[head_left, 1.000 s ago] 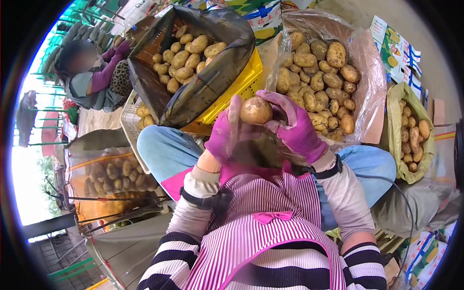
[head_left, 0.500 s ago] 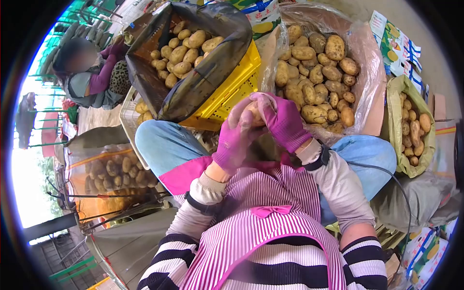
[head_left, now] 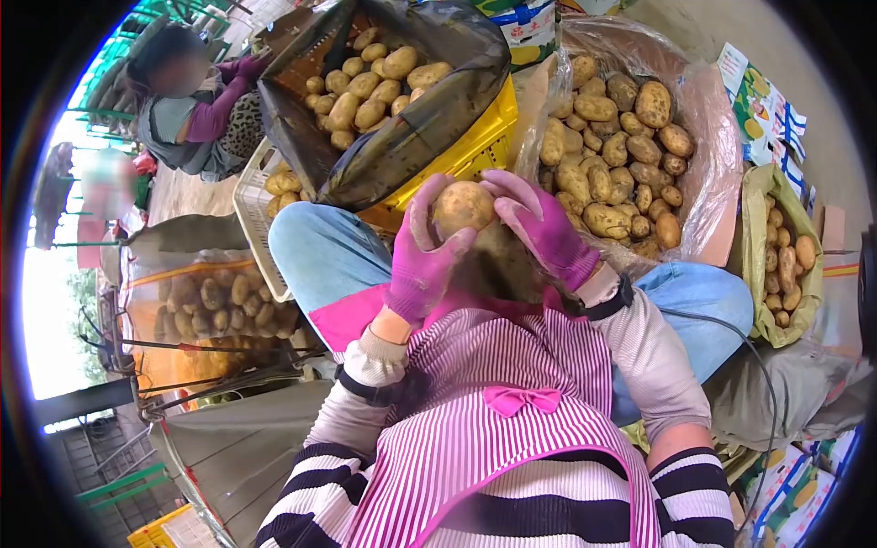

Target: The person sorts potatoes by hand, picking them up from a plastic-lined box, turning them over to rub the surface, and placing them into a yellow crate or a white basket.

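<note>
A round tan potato [head_left: 463, 207] with dark specks rests in my left hand [head_left: 425, 251], whose gloved fingers and thumb curl around it. My right hand [head_left: 546, 226], also in a purple glove, is just right of the potato with its fingers apart and curved toward it; nothing lies in its palm. Both hands are above my lap. Beyond my left hand is a dark-lined yellow crate [head_left: 457, 173] of potatoes. Past my right hand stands a plastic-lined box [head_left: 713, 183] with many more potatoes of mixed sizes.
A green sack [head_left: 808, 306] of potatoes stands at the right, near printed cartons [head_left: 763, 100]. A white crate [head_left: 251, 215] sits left of my knee. Mesh bags of potatoes [head_left: 215, 306] are farther left. Another person [head_left: 206, 128] sits at the upper left. A black cable [head_left: 763, 361] runs by my right arm.
My hands have moved apart, uncovering the potato, which now sits in my left hand. My right hand has opened away from it. The whole view has shifted slightly.
</note>
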A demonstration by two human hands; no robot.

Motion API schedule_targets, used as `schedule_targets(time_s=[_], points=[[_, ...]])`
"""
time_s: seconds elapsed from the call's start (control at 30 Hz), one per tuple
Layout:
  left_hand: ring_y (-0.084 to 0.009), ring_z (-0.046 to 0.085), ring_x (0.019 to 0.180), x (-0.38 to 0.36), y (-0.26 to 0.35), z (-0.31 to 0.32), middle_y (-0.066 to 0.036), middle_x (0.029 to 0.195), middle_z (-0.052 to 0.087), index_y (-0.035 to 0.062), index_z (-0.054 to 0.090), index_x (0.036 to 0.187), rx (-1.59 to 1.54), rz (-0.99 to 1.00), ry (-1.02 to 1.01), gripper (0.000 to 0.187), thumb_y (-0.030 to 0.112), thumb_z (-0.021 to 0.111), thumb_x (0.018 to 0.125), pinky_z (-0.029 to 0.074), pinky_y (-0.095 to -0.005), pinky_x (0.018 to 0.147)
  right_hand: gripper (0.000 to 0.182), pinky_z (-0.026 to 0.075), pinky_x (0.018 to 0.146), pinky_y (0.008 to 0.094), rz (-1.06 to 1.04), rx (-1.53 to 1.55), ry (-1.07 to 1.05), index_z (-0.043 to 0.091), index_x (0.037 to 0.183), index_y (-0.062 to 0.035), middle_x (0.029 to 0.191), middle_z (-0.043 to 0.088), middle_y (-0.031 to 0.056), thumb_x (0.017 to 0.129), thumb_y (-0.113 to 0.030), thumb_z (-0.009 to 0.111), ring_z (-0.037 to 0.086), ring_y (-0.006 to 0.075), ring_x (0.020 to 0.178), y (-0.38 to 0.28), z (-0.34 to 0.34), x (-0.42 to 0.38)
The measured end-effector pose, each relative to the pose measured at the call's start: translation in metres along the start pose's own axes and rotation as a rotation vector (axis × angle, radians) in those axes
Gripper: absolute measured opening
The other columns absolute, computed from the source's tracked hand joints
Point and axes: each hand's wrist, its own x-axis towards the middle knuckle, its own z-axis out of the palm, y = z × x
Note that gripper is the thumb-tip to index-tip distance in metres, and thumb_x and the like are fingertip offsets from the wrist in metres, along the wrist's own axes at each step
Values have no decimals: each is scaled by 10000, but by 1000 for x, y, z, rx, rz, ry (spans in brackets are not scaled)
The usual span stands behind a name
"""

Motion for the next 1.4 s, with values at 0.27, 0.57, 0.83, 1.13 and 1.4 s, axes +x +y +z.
schedule_targets(time_s=[0.27, 0.57, 0.83, 1.13, 1.4], points=[[-206, 501, 1272, -7, 1, 22, -122, 1386, 496, -4, 378, 1472, -344, -194, -108, 826, 338, 796, 847, 397, -331, 1085, 372, 555, 756, 306, -164, -338, 80, 633, 1229, -46, 1051, 707, 91, 997, -331, 570, 697, 225, 906, -1, 1, -2], [-314, 544, 1282, 66, 16, -41, -199, 1387, 528, -33, 418, 1418, -624, -155, 5, 552, 281, 585, 997, 454, -391, 1108, 216, 552, 648, 342, 90, -28, 163, 689, 1048, -74, 916, 701, 105, 934, -232, 594, 690, 216, 730, 22, -5, 0], [-299, 605, 1186, 154, 0, 16, -154, 1284, 603, 3, 513, 1302, -497, -238, -180, 390, 271, 533, 1020, 522, -397, 989, 174, 548, 706, 384, -375, -363, 383, 673, 1031, -105, 919, 704, 108, 862, -145, 670, 690, 322, 800, -62, 3, -32], [-359, 616, 1151, 146, -81, 271, -192, 1252, 636, 34, 507, 1377, 643, 53, -1178, 455, 198, 520, 953, 477, -439, 985, 315, 563, 695, 401, -770, -348, 560, 640, 1111, -54, 920, 693, 122, 805, -74, 714, 700, 315, 805, -106, -45, -38], [-393, 621, 1119, 142, -126, 363, -237, 1168, 665, 30, 663, 1133, 1070, 23, -1374, 434, 325, 677, 815, 498, -449, 951, 390, 564, 689, 411, -800, -390, 679, 616, 1177, -65, 985, 696, 127, 810, -115, 736, 702, 322, 821, -116, -81, -41]])
